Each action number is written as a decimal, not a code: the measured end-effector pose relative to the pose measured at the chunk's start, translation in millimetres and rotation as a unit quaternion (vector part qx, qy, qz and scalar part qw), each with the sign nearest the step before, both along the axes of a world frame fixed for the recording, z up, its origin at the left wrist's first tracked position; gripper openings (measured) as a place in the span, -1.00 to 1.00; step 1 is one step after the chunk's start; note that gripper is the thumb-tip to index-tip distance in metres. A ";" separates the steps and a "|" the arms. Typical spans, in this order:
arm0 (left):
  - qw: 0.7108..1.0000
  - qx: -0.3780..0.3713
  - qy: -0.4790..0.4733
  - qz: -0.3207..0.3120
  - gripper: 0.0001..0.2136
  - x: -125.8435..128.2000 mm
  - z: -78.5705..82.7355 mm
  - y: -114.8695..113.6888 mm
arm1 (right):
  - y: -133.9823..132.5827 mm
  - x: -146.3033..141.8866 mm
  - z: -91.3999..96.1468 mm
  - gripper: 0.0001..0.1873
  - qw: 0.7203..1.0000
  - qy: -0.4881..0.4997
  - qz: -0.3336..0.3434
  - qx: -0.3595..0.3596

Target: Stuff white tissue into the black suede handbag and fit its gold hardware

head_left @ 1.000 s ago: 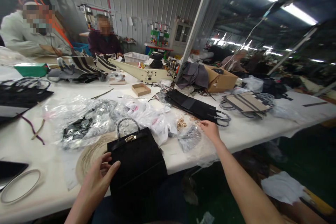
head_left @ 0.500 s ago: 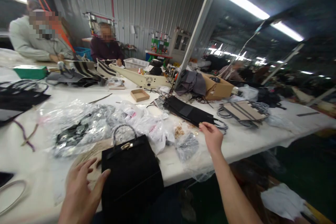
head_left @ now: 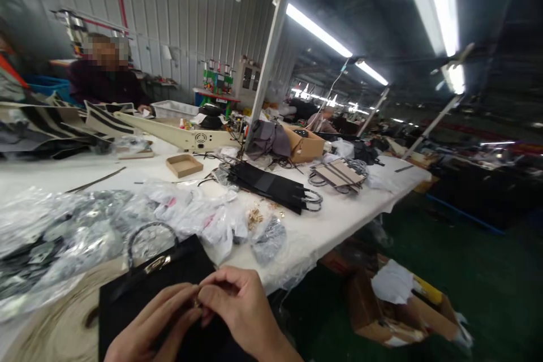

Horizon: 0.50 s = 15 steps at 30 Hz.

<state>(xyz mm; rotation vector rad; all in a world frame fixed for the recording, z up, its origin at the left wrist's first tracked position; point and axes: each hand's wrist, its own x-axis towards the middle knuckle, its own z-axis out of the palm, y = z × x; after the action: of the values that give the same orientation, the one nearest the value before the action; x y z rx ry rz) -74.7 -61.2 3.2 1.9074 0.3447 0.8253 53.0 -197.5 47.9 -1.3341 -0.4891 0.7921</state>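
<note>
A black handbag (head_left: pixel 190 260) leans at the near table edge, with a gold clasp (head_left: pixel 158 263) on its upper front and a braided handle (head_left: pixel 134 237) standing up. Over its front, my left hand (head_left: pixel 156 319) and my right hand (head_left: pixel 244 308) meet fingertip to fingertip. Both are closed in a pinch around a small gold metal piece (head_left: pixel 197 302), mostly covered by the fingers. Beyond them, a small heap of gold metal pieces (head_left: pixel 254 218) lies beside a clear plastic bag (head_left: pixel 269 239).
Flat black bags (head_left: pixel 267 182) with handles lie mid-table. Plastic wrapping with metal parts (head_left: pixel 80 237) covers the left side, near a tan roll (head_left: pixel 63 317). A shallow cardboard tray (head_left: pixel 184 166) sits farther back. A metal post (head_left: pixel 269 39) rises at the far edge. A co-worker (head_left: pixel 106 76) sits opposite.
My right hand has come back from the black bags and gold pieces to the handbag. My left hand has moved from its side to meet it. The view has swung right.
</note>
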 end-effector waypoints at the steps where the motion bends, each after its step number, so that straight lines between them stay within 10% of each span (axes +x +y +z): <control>1: 1.000 -0.009 0.005 -0.001 -0.82 -2.9 7.5 -2.7 | -3.7 -1.2 0.5 -0.43 1.000 -0.004 0.003 -0.006; 9: 0.977 -0.213 -0.006 -0.027 -0.94 -7.3 22.0 -16.1 | -24.0 -8.9 -23.6 -0.68 0.989 -0.149 0.012 -0.019; 15: 0.972 -0.216 -0.048 -0.082 -0.89 -12.7 21.2 -13.3 | -29.3 -9.0 -32.8 -0.72 0.985 -0.170 -0.001 -0.025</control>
<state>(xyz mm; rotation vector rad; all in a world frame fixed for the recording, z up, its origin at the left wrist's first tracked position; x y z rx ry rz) -87.4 -74.4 24.4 1.4629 0.2767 0.6660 44.0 -226.8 15.1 -1.5258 -0.7397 0.5781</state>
